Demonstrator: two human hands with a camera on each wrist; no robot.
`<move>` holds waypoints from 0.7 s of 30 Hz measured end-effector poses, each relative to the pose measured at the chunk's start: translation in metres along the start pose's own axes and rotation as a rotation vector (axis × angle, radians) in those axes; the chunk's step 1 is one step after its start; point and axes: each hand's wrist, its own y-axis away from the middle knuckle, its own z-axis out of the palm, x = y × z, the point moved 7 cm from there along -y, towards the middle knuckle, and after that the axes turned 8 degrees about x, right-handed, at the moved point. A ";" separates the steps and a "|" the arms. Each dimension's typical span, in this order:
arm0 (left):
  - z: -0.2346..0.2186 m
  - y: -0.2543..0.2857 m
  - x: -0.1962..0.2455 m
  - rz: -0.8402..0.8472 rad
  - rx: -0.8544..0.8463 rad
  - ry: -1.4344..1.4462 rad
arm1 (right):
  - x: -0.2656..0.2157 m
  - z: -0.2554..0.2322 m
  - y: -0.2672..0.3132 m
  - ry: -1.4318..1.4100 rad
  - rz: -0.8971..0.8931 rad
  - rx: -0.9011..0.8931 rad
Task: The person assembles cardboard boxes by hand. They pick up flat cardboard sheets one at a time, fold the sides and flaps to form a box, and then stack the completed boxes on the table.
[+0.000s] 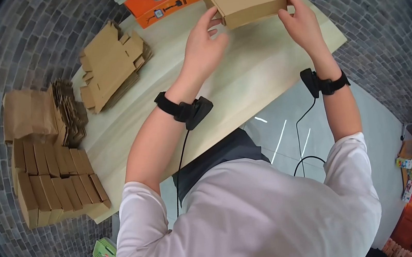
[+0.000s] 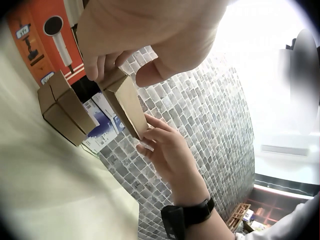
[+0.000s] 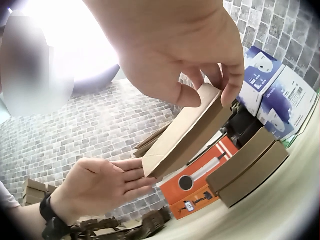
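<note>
A closed brown cardboard box [image 1: 246, 1] is held up between two hands over the back of the table. The left hand [image 1: 206, 48] touches the box's left end with fairly straight fingers, its thumb apart from the cardboard. In the right wrist view, that left hand [image 3: 95, 190] shows an open palm with its fingertips at the box's lower end. At the other end, the right hand [image 1: 301, 22] pinches a corner, thumb on one side and fingers on the other. Below the held box, brown boxes [image 2: 62, 110] stand on the table, visible in both wrist views.
Flattened cardboard blanks [image 1: 112, 65] lie in a pile on the left of the table [image 1: 178, 116]. Rows of folded boxes [image 1: 57, 187] stand at its left end, beside more upright folded cardboard [image 1: 69, 112]. An orange carton [image 1: 168, 1] and blue-white cartons [image 3: 280, 95] stand at the back.
</note>
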 end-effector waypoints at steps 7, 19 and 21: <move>0.024 0.016 -0.010 -0.087 -0.093 0.025 | 0.036 -0.002 0.026 0.008 0.091 -0.035; 0.046 0.032 -0.055 -0.230 -0.228 -0.114 | 0.076 0.021 0.047 0.174 0.060 -0.272; 0.049 0.026 -0.055 -0.248 -0.227 -0.093 | 0.068 0.021 0.039 0.168 0.061 -0.275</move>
